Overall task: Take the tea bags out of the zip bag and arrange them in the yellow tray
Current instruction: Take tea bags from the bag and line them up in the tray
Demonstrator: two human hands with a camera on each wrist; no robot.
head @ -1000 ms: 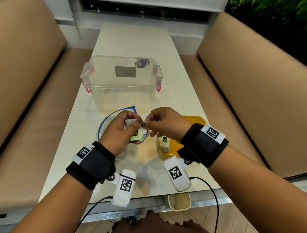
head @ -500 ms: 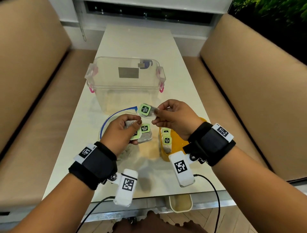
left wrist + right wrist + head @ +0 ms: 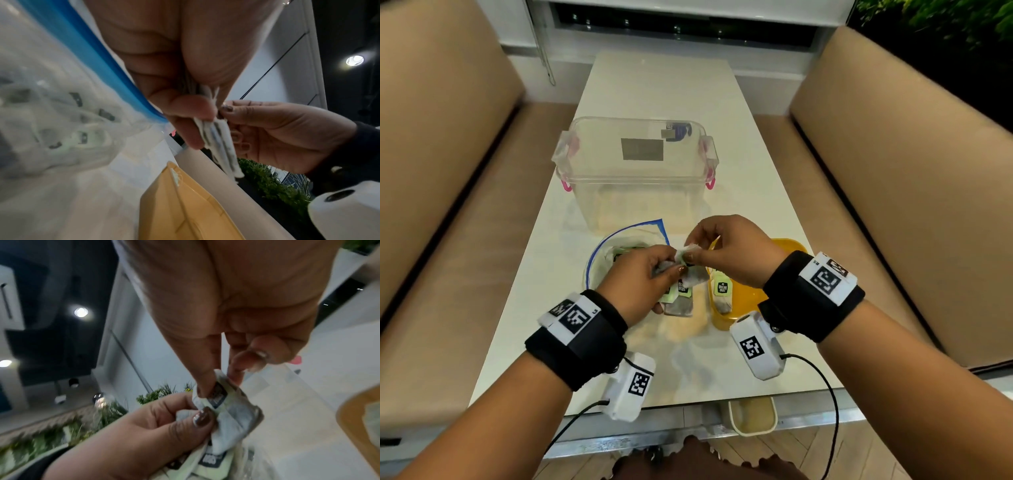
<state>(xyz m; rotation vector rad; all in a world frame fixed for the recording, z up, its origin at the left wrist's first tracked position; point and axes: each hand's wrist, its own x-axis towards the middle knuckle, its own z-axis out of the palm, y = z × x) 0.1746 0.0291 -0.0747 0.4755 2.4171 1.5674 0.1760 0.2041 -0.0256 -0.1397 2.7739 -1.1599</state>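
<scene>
My left hand [image 3: 671, 269] grips a bunch of tea bags [image 3: 685, 301] with green tags, held just above the table. My right hand [image 3: 693, 251] pinches the top of one bag in that bunch between thumb and forefinger. In the left wrist view the left hand [image 3: 198, 112] clasps the white bags [image 3: 219, 144] edge-on, with the right hand [image 3: 225, 113] touching them. The right wrist view shows the right hand [image 3: 219, 382] nipping a tag on the tea bags [image 3: 236, 418] that the left hand [image 3: 197, 423] holds. The zip bag [image 3: 619, 245] lies behind my left hand. The yellow tray [image 3: 756, 301] holds a tea bag [image 3: 722, 294].
A clear plastic box [image 3: 637, 171] with pink clips stands behind the zip bag on the white table [image 3: 661, 92]. Tan benches run along both sides. A small cream cup [image 3: 752, 416] hangs under the table's near edge.
Half a second ago my right hand held a green tag lifted above the bunch. It has come back down and now pinches the top of the bunch. The left hand barely moved.
</scene>
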